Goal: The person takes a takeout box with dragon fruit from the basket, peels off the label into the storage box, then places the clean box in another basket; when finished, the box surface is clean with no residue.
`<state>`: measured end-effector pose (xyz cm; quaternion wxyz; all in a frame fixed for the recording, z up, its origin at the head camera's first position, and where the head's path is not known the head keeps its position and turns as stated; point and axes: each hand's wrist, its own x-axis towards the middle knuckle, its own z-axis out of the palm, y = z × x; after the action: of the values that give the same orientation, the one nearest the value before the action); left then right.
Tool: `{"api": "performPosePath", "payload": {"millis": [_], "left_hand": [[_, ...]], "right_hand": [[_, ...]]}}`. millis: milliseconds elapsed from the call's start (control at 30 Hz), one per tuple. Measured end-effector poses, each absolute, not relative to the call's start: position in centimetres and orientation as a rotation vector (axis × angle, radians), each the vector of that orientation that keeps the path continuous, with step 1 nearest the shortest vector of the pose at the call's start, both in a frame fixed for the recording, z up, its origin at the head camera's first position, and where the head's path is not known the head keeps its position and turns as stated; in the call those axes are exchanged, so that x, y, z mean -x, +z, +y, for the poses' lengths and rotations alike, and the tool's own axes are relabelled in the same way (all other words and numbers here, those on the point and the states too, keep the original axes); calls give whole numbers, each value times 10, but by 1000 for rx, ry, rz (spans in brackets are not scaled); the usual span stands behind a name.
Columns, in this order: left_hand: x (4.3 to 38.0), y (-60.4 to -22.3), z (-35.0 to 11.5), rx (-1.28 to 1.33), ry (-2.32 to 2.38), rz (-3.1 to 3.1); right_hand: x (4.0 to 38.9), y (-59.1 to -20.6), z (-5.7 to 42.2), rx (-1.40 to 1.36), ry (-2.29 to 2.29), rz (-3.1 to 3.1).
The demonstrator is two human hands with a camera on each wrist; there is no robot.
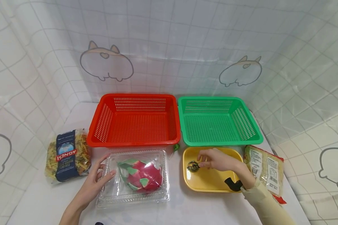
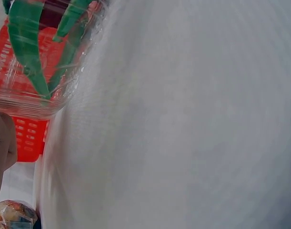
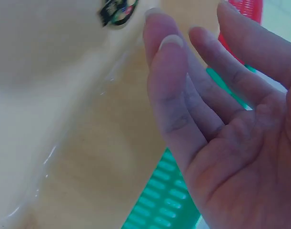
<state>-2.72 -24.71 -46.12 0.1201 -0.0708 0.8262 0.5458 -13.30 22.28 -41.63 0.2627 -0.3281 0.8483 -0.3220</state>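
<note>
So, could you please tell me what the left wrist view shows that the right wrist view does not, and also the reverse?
Only the left wrist view: the clear ridged plastic box, the long green leaf-like pieces inside it, part of the left hand, and a printed plastic bag of pasta, cut off by the corner.

Only the right wrist view: the shallow yellow plastic tray, the dark round sticker on it, the green perforated plastic basket, and the right hand, palm visible.

Both: part of the red perforated plastic basket.
</note>
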Motion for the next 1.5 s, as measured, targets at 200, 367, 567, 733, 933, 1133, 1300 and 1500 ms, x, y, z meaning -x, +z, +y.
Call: {"api": "performPosePath", "payload": {"millis": [200,367,567,733,933,1133,1300,1500], "left_hand": [[25,-461,-247,200,1602,2415],[25,-462,-248,206,1600,2412],[24,-460,-250,199,1583,2405],[25,-458,-250,182,1544,2416],[27,-459,-251,173,1540,2418],[27,-458,-252,124,1542,2429],[30,-457,-254,93,1542,2445],[32,-459,-256,78,1561,2416]], "right_hand": [[128,-410,220,958,-893,2338],[121,-406,208,940,-937,2357],[109,-403,184,912,-1045,2317],[100,-403,161,848,-1125,2374],[92,-405,134,755,-1196,2389],[88,-411,115,704,-1223,2395],[88,-418,105,658,-1182,2364],[86,-427,98,662,-1113,2322]]}}
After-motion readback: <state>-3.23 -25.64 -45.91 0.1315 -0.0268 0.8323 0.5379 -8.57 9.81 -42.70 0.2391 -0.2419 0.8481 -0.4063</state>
